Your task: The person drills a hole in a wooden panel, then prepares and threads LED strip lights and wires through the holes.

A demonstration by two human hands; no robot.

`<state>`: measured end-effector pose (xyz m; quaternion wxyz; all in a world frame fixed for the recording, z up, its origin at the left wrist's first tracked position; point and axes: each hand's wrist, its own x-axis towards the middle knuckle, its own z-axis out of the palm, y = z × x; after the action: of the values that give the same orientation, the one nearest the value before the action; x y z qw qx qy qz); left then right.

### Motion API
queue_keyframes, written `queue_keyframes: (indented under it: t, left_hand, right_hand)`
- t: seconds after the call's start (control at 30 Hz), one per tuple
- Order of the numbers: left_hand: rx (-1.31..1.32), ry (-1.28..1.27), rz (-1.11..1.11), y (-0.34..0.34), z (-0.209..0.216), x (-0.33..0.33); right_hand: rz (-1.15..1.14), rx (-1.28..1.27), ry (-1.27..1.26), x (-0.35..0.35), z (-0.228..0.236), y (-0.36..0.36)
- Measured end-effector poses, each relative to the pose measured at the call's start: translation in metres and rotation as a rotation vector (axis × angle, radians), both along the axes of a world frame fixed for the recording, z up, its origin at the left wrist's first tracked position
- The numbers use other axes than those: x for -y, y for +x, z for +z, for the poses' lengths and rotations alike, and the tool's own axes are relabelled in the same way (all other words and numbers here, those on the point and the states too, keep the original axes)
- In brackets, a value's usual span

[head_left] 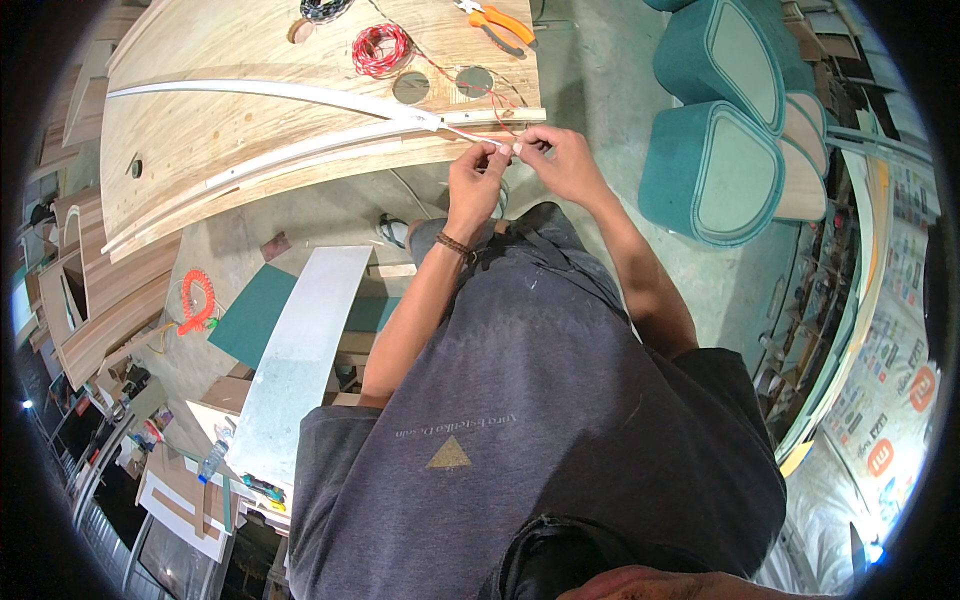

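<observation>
Both hands meet just off the near edge of the wooden workbench point(330, 45), fingertips almost touching. My left hand point(478, 182) is closed in a pinch on the thin red and white wires point(468, 134), which run out of the end of a long white strip point(340, 97). With thumb and fingers also pinched, my right hand point(566, 170) grips a thin red wire point(496, 104) that comes down from the bench. The very ends of the wires are hidden by the fingertips. Under the white strip, a second pale strip point(290, 150) lies along the bench edge.
On the bench are a coil of red and white wire point(380, 50), a dark wire coil point(325, 8), orange-handled pliers point(495, 28) and round holes. Green padded seats point(710, 170) stand at right. A white board point(310, 320) and orange coiled hose point(197, 300) are at left.
</observation>
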<state>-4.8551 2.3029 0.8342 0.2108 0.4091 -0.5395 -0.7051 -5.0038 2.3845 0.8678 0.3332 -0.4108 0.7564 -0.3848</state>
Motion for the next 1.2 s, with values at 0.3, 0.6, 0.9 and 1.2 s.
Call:
queue_keyframes:
  t: [0.3, 0.6, 0.9, 1.2]
  left_hand:
    - [0.059, -0.079, -0.128, 0.001, 0.012, 0.011]
    - [-0.012, 0.003, -0.171, 0.004, 0.002, 0.015]
    - [0.021, 0.167, -0.186, 0.005, 0.006, 0.019]
    - [0.009, 0.285, -0.18, 0.004, -0.005, 0.021]
  right_hand:
    - [0.11, 0.008, 0.017, 0.004, -0.002, -0.014]
    - [-0.107, 0.839, 0.282, 0.004, -0.008, -0.019]
    - [-0.023, 0.292, -0.054, -0.002, -0.002, 0.0]
    - [0.056, -0.632, -0.502, -0.012, -0.01, 0.004]
